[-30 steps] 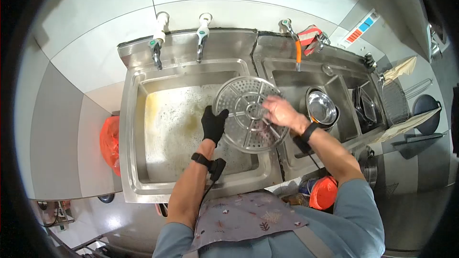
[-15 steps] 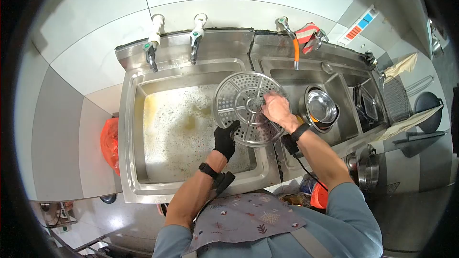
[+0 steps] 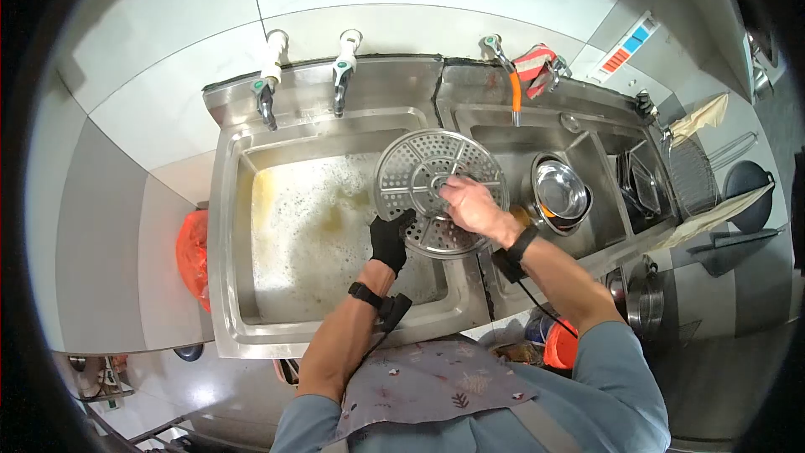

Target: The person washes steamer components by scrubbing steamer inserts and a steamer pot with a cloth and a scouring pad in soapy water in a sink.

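Note:
A round perforated steel rack is held above the divide between the large left sink and the right one. My left hand, in a black glove, grips the rack's lower left edge. My bare right hand presses on the rack near its centre with fingers bent together; whatever is under the fingertips is too small to make out. Cloudy, foamy water with yellowish patches lies in the left sink.
Steel bowls are stacked in the right sink, with dark trays in the compartment beyond. Taps line the back, one with an orange hose. A red bag hangs at left; wire strainers hang at right.
My left hand has shifted from the rack's left side to its lower left edge. The right hand has moved over the rack to the left and slightly down. The rack has turned a little.

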Tool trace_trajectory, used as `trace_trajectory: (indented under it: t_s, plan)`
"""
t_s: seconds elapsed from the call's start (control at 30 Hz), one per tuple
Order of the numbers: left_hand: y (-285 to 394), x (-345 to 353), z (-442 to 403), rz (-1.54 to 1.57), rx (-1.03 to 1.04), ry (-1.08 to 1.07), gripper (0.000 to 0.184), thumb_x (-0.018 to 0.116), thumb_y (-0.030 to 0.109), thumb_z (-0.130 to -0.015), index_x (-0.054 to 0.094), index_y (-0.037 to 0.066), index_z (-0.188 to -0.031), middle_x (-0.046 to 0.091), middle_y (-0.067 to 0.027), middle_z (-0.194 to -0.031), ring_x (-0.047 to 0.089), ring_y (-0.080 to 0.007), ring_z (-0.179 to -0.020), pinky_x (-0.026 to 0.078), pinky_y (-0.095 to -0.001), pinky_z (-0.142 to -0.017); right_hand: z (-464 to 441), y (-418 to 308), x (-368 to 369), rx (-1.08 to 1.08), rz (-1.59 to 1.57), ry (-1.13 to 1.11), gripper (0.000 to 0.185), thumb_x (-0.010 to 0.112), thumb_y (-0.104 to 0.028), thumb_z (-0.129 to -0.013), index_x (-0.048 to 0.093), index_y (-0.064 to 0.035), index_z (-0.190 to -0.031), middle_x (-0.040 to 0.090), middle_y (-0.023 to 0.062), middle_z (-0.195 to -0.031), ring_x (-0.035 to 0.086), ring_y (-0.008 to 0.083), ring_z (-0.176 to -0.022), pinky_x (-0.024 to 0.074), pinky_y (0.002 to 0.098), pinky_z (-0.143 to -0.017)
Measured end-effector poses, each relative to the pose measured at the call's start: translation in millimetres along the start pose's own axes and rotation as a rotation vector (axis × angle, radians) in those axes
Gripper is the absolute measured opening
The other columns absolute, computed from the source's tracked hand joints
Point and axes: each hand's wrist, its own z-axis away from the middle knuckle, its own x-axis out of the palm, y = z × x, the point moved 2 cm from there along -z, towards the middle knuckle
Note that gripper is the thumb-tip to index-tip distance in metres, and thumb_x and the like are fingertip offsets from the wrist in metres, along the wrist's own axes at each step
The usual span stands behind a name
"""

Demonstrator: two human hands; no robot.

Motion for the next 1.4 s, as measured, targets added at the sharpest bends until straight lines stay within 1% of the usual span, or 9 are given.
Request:
trace_trajectory:
  t_s: [0.17, 0.33, 0.53, 0.63, 0.83, 0.97, 1.1, 1.27, 1.4]
  plan:
    - [8, 2, 6, 0.01, -0.006, -0.006, 0.032, 0.078, 0.004, -0.082, 0.07, 0.001, -0.113, 0.075, -0.0085, -0.101, 0.07, -0.0193, -0.084, 0.056, -0.0339, -0.076, -3, 55, -12, 0.153, 0.022, 0.011, 0.032, 0.073, -0.009, -0.072, 0.07, -0.0049, -0.104, 0.068, 0.0167, -0.101, 0.066, 0.039, -0.1, 0.0557, 0.0458, -0.089]
    - [3, 0, -1, 0.03, 0.004, -0.013, 0.031, 0.079, 0.005, -0.082, 0.07, 0.0, -0.112, 0.075, -0.0092, -0.101, 0.07, -0.0202, -0.081, 0.056, -0.0343, -0.074, -1, -8, -4, -0.04, -0.014, -0.081, 0.023, 0.071, -0.007, -0.072, 0.069, -0.0068, -0.096, 0.068, 0.0178, -0.105, 0.066, 0.0377, -0.105, 0.0554, 0.0472, -0.094]
    - [5, 2, 3, 0.018, 0.011, -0.031, 0.028, 0.078, 0.004, -0.084, 0.07, 0.0, -0.111, 0.075, -0.0086, -0.099, 0.07, -0.02, -0.081, 0.055, -0.034, -0.073, -17, 62, -10, 0.242, -0.034, 0.013, 0.027, 0.073, -0.018, -0.08, 0.069, -0.0082, -0.105, 0.069, 0.0203, -0.109, 0.066, 0.04, -0.107, 0.0553, 0.0458, -0.094]
    - [2, -1, 1, 0.006, 0.008, -0.025, 0.026, 0.076, 0.002, -0.086, 0.07, 0.001, -0.111, 0.074, -0.0076, -0.099, 0.069, -0.0199, -0.082, 0.055, -0.0339, -0.073, -15, 55, 10, 0.218, 0.043, 0.211, 0.026, 0.074, -0.015, -0.079, 0.067, -0.0075, -0.102, 0.068, 0.0193, -0.104, 0.066, 0.0404, -0.101, 0.0556, 0.0457, -0.091]
    - [-4, 1, 0, 0.037, 0.055, -0.043, 0.031, 0.078, 0.007, -0.083, 0.07, 0.0, -0.112, 0.075, -0.0098, -0.101, 0.07, -0.0195, -0.083, 0.055, -0.0327, -0.075, -11, -26, 15, 0.057, -0.194, 0.099, 0.03, 0.072, -0.012, -0.081, 0.065, -0.0064, -0.11, 0.062, 0.0145, -0.107, 0.062, 0.0382, -0.102, 0.0527, 0.0477, -0.091]
    - [3, 6, 6, 0.029, -0.015, -0.004, 0.03, 0.078, 0.007, -0.083, 0.07, -0.001, -0.112, 0.075, -0.0087, -0.099, 0.07, -0.0194, -0.084, 0.055, -0.032, -0.076, -32, 11, 20, 0.006, 0.03, 0.215, 0.025, 0.073, -0.018, -0.082, 0.064, -0.007, -0.102, 0.06, 0.0161, -0.103, 0.057, 0.0378, -0.104, 0.0502, 0.0465, -0.091]
    - [8, 5, 7, -0.079, 0.026, -0.005, 0.03, 0.078, 0.006, -0.083, 0.07, -0.001, -0.111, 0.074, -0.0085, -0.098, 0.07, -0.0199, -0.083, 0.055, -0.0325, -0.075, -18, 42, 12, 0.337, 0.009, 0.181, 0.028, 0.073, -0.014, -0.084, 0.06, -0.0033, -0.106, 0.06, 0.0191, -0.107, 0.059, 0.0438, -0.102, 0.0511, 0.0519, -0.087]
    - [6, -8, 3, 0.035, -0.033, -0.063, 0.03, 0.077, 0.008, -0.088, 0.068, 0.001, -0.115, 0.073, -0.0077, -0.1, 0.07, -0.021, -0.082, 0.057, -0.0358, -0.075, 5, 36, -5, 0.331, -0.099, 0.071, 0.031, 0.075, -0.018, -0.084, 0.061, -0.0022, -0.107, 0.062, 0.0208, -0.114, 0.063, 0.0467, -0.101, 0.0529, 0.0513, -0.088]
    - [31, -41, 13, 0.08, -0.028, -0.027, 0.03, 0.076, 0.009, -0.09, 0.066, 0.0, -0.117, 0.072, -0.0086, -0.102, 0.071, -0.0206, -0.084, 0.058, -0.0346, -0.074, -6, 51, -36, 0.474, -0.408, 0.224, 0.041, 0.076, -0.021, -0.087, 0.064, -0.0026, -0.121, 0.067, 0.0223, -0.114, 0.064, 0.0399, -0.105, 0.0513, 0.0455, -0.09]
